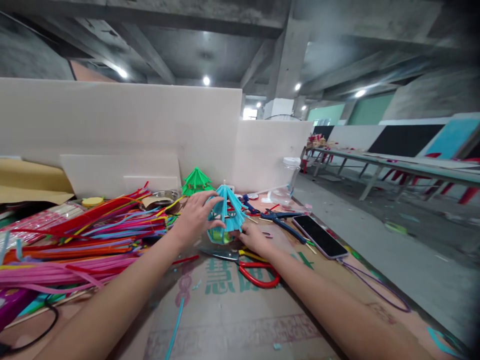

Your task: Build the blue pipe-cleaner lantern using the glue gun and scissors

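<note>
A small blue pavilion model (227,212) made of pipe cleaners stands on the cardboard-covered table (240,320). My left hand (195,216) wraps its fingers round the model's left side and roof. My right hand (253,237) grips the model's base from the right. A green model of the same kind (195,181) stands just behind, untouched.
A heap of coloured pipe cleaners (75,240) lies at the left. Red-handled scissors (251,270) lie under my right wrist. A phone (319,236) with a cable and blue pliers (275,217) sit at the right. White boards (150,130) wall the back. A floor aisle runs right.
</note>
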`<state>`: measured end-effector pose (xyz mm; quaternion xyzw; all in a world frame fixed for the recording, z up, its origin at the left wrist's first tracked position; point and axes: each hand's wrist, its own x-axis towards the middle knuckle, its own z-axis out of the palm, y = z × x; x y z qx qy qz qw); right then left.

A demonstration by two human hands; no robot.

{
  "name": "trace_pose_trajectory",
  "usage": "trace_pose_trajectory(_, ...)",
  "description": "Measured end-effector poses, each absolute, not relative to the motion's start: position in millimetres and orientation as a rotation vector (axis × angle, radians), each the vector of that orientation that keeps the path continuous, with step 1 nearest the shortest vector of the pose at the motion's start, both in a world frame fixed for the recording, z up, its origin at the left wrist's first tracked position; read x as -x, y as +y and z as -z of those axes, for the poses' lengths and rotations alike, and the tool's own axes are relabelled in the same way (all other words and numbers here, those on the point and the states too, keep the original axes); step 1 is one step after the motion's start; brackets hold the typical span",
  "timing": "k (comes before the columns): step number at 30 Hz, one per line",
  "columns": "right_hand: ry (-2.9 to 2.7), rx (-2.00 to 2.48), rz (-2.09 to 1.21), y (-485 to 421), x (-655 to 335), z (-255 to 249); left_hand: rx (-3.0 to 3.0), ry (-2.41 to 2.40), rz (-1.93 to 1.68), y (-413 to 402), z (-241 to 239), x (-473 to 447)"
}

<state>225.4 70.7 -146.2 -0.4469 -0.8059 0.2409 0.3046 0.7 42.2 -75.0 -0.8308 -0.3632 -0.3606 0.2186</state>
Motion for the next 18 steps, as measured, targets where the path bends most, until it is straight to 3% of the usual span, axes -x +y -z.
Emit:
trace_pose_trajectory(8,-2.136,1.155,-0.704,68.7,-225.2,144.3,2.363,-1.021,1.201,37.2,92.1,1.5)
trace_pose_trajectory(14,-2.206,1.102,-0.765,61.7,-224.4,140.3,2.419,-1.390,1.808,46.4,78.5,3.8)
trace_pose_trajectory(18,-2.215,1.151,-0.760,60.2,-220.4,137.7,2.700,-1.420,1.921,48.2,67.4,6.1)
